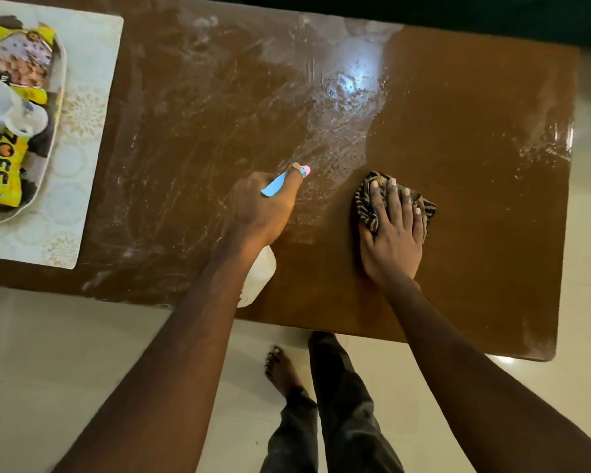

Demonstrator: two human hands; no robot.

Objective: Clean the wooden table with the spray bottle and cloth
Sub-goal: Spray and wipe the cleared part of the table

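Left hand (265, 208): clamped around spray bottle (258, 278), nozzle aimed at wet table (458, 107). Right hand (391, 233): fingers spread flat, pressing striped cloth (367, 206) onto table.

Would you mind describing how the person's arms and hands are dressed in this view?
Both arms are bare up to the frame edge, with no sleeves showing. The left hand and right hand wear no gloves, rings or watch. The fingernails look short and unpainted.
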